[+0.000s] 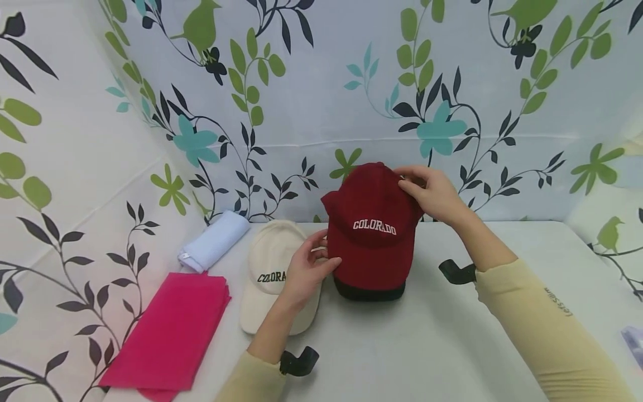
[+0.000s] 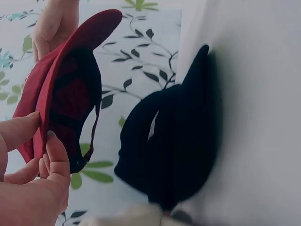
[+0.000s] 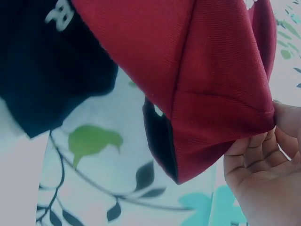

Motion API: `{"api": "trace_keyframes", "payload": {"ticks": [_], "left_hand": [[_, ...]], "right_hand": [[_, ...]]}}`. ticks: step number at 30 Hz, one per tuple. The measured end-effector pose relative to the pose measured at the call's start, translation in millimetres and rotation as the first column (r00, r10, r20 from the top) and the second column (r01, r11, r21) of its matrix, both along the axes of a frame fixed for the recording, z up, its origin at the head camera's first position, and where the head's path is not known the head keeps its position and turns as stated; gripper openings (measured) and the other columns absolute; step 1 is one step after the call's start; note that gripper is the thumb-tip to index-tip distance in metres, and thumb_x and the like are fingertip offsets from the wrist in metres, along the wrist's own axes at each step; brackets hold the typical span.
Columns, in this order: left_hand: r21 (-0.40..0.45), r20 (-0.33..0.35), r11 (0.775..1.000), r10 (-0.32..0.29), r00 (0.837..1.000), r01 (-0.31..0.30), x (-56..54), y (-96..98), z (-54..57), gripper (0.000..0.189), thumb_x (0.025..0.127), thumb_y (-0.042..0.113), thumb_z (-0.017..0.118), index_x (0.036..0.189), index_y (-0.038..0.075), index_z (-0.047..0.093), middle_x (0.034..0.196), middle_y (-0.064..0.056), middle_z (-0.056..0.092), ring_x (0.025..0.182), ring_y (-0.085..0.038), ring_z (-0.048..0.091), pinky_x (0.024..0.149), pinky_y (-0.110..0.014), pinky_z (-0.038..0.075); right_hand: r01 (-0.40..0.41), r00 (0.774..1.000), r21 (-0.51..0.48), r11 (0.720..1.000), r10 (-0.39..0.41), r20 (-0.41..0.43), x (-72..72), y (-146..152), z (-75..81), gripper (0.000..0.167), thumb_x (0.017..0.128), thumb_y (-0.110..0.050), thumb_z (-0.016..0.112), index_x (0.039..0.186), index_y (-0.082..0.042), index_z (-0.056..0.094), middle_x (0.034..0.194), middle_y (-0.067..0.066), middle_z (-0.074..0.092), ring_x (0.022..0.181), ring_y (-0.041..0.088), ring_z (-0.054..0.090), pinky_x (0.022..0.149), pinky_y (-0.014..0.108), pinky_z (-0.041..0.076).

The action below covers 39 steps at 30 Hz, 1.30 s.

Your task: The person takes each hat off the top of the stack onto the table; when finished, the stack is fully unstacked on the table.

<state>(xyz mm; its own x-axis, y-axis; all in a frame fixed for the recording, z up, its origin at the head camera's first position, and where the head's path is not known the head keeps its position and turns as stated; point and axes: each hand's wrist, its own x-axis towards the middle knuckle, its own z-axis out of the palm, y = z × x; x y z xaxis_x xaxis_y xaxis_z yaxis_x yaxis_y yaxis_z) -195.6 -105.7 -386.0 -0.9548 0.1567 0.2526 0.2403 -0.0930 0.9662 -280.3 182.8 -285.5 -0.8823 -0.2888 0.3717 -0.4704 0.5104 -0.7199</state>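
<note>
A dark red baseball cap (image 1: 374,223) with white COLORADO lettering hangs between both hands, over a black cap (image 1: 369,291) that shows only its brim in the head view. My left hand (image 1: 308,271) pinches the red cap's brim at its left side. On the other side, my right hand (image 1: 432,192) pinches the fabric of the crown. The left wrist view shows the red cap's hollow inside (image 2: 70,101) and the black cap (image 2: 164,136) apart from it on the white table. Partly behind the left hand lies a cream cap (image 1: 268,262) with dark lettering.
A folded bright pink cloth (image 1: 171,329) lies at the left of the table (image 1: 472,335). Beyond it is a rolled light blue cloth (image 1: 216,240). A leaf-patterned curtain (image 1: 321,111) hangs along the back. Something pale purple (image 1: 634,343) shows at the right edge.
</note>
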Motion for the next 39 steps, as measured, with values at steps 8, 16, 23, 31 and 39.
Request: {"api": "trace_keyframes", "payload": {"ticks": [8,16,23,31,39], "left_hand": [[-0.060,-0.042,0.998,-0.010,0.999,0.008,-9.4,36.9,-5.6,0.061,0.092,-0.003,0.070,0.147,0.003,0.046,0.125,-0.016,0.055,0.104,-0.025,0.056,0.087,-0.022,0.051],[-0.055,-0.059,0.998,-0.008,0.998,0.005,-17.2,69.9,-9.9,0.058,0.093,-0.001,0.071,0.146,0.003,0.048,0.125,-0.014,0.056,0.102,-0.024,0.058,0.088,-0.024,0.053],[-0.060,-0.047,0.998,0.034,0.998,-0.036,-20.0,97.3,-20.4,0.056,0.091,0.000,0.073,0.143,0.005,0.052,0.122,-0.009,0.059,0.098,-0.021,0.059,0.086,-0.026,0.054],[-0.065,0.005,0.997,0.051,0.999,-0.050,-19.2,129.1,-35.9,0.058,0.089,-0.002,0.074,0.143,0.002,0.052,0.114,-0.002,0.058,0.091,-0.009,0.059,0.081,-0.023,0.055],[-0.136,0.025,0.980,0.150,0.988,-0.145,-14.9,164.8,-48.3,0.059,0.084,-0.004,0.076,0.138,-0.003,0.054,0.107,0.001,0.056,0.086,-0.008,0.059,0.071,-0.019,0.052]], "right_hand": [[0.080,0.997,-0.021,0.997,-0.080,0.025,2.8,29.7,2.2,0.035,0.105,-0.017,0.055,0.136,-0.002,0.061,0.107,0.017,0.063,0.085,0.022,0.061,0.063,0.023,0.056],[0.131,0.991,0.009,0.991,-0.131,0.034,2.0,60.4,-2.0,0.038,0.106,-0.017,0.053,0.140,0.000,0.057,0.114,0.021,0.061,0.081,0.013,0.062,0.063,0.021,0.056],[0.156,0.987,0.005,0.988,-0.157,0.035,-0.6,83.7,-17.0,0.038,0.107,-0.014,0.051,0.141,0.003,0.055,0.115,0.022,0.058,0.079,0.007,0.059,0.062,0.020,0.055],[0.200,0.975,0.009,0.980,-0.200,0.102,-1.7,105.2,-36.9,0.041,0.108,-0.016,0.048,0.143,0.005,0.050,0.122,0.025,0.054,0.075,0.004,0.061,0.060,0.024,0.057],[0.254,0.963,0.030,0.967,-0.255,0.085,-9.6,123.8,-53.2,0.039,0.108,-0.018,0.048,0.140,0.003,0.054,0.123,0.025,0.054,0.076,0.004,0.058,0.059,0.022,0.055]]}}
